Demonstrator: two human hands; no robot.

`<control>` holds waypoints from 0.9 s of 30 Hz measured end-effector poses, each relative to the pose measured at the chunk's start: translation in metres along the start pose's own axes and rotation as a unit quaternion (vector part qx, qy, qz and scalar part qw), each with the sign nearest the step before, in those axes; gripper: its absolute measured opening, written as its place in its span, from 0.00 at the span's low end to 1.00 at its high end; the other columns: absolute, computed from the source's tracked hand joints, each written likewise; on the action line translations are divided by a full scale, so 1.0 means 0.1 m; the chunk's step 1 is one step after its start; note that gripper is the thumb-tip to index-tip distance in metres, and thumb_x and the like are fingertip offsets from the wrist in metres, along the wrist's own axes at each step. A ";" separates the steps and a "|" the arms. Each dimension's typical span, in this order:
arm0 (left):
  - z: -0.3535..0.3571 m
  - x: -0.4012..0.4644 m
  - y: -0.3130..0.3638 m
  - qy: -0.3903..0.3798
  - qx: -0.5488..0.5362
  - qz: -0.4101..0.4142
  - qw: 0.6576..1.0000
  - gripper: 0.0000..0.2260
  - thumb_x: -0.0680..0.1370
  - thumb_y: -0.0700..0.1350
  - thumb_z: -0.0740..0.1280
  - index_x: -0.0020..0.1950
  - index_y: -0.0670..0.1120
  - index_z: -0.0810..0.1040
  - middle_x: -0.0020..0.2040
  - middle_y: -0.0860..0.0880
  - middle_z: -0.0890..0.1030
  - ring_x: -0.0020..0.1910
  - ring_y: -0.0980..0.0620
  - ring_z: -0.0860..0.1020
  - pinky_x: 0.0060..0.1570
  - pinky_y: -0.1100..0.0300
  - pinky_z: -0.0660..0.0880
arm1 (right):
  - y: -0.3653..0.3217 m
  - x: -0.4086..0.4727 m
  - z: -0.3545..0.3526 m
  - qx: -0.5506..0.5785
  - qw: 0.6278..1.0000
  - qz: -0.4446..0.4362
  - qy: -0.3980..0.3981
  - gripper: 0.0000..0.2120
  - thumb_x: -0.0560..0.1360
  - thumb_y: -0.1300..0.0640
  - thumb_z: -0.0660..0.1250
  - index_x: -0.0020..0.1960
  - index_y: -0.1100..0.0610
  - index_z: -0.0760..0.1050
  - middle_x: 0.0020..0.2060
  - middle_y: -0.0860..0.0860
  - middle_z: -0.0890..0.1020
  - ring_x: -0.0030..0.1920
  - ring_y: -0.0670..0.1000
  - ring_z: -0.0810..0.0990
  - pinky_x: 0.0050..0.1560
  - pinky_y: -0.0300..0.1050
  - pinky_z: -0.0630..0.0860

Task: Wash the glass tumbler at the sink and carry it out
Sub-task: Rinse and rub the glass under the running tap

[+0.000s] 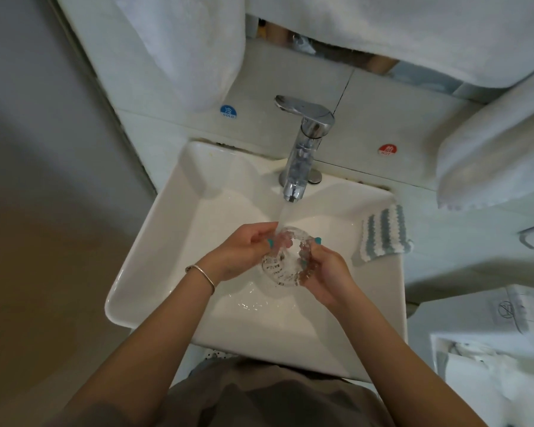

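Directly under the running tap (302, 140), a person holds a clear glass tumbler (285, 260) over the middle of a white rectangular sink (167, 241) — the stream of water (285, 212) falls onto the glass's upper rim. The left hand (244, 252) grips the tumbler from its left side, fingers curled onto the rim, a thin silver bangle (202, 274) round the wrist. The right hand (324, 272) grips the opposite side, its fingers wrapped round the ribbed wall and seen through the glass. Teal nail polish shows on a fingertip of each hand. The tumbler appears tilted with its mouth towards the tap, though the glare of water and glass makes the exact angle hard to read.

Water pools and ripples in the basin below the hands. A striped grey-and-white cloth (383, 234) lies on the sink's right rim, near the right hand but apart from it. On the tiled wall behind, a blue "cold" sticker (228, 111) sits left of the chrome tap and a red "hot" sticker (387, 149) sits right of it. White towels (179, 50) hang above and to both sides — one drapes at the far right, just above the cloth.
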State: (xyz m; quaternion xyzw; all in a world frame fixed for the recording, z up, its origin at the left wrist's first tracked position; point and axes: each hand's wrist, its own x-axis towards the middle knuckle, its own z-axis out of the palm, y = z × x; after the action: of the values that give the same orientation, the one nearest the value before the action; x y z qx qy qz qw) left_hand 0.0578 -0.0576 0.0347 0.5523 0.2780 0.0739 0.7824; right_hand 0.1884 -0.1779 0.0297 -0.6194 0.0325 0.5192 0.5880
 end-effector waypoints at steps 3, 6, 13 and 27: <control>-0.07 -0.03 -0.09 0.015 -0.061 0.001 0.998 0.23 0.77 0.27 0.60 0.72 0.38 0.67 0.63 0.40 0.78 0.65 0.42 0.75 0.66 0.47 0.71 | 0.02 0.03 0.01 0.008 1.000 0.001 -0.018 0.12 0.79 0.65 0.54 0.51 0.66 0.76 0.41 0.59 0.79 0.41 0.57 0.79 0.45 0.53 0.78; -0.03 -0.07 -0.14 0.076 -0.112 0.031 0.990 0.20 0.78 0.29 0.61 0.70 0.38 0.69 0.55 0.42 0.81 0.54 0.47 0.81 0.56 0.59 0.78 | 0.00 0.02 0.06 -0.006 1.000 -0.012 -0.022 0.11 0.79 0.66 0.54 0.52 0.65 0.74 0.42 0.61 0.76 0.40 0.57 0.76 0.48 0.58 0.79; 0.18 -0.02 -0.19 0.258 -0.197 0.027 0.945 0.07 0.77 0.37 0.67 0.54 0.40 0.81 0.32 0.48 0.82 0.31 0.55 0.79 0.33 0.65 0.77 | 0.02 0.03 0.15 -0.044 0.997 -0.043 -0.053 0.11 0.82 0.61 0.56 0.54 0.65 0.75 0.41 0.59 0.84 0.42 0.56 0.84 0.48 0.60 0.80; 0.11 -0.04 -0.20 0.235 -0.110 -0.011 0.966 0.11 0.80 0.39 0.64 0.61 0.42 0.79 0.47 0.45 0.83 0.47 0.47 0.81 0.50 0.56 0.79 | -0.03 0.03 0.27 -0.080 0.995 0.003 -0.053 0.19 0.77 0.47 0.68 0.54 0.62 0.81 0.51 0.66 0.83 0.50 0.58 0.83 0.51 0.53 0.79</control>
State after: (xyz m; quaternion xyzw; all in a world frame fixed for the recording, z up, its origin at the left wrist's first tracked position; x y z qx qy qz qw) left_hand 0.0562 -0.0761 0.0203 0.4263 0.4507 0.2233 0.7519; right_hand 0.1756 -0.1549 0.0360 -0.6359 -0.0386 0.5540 0.5360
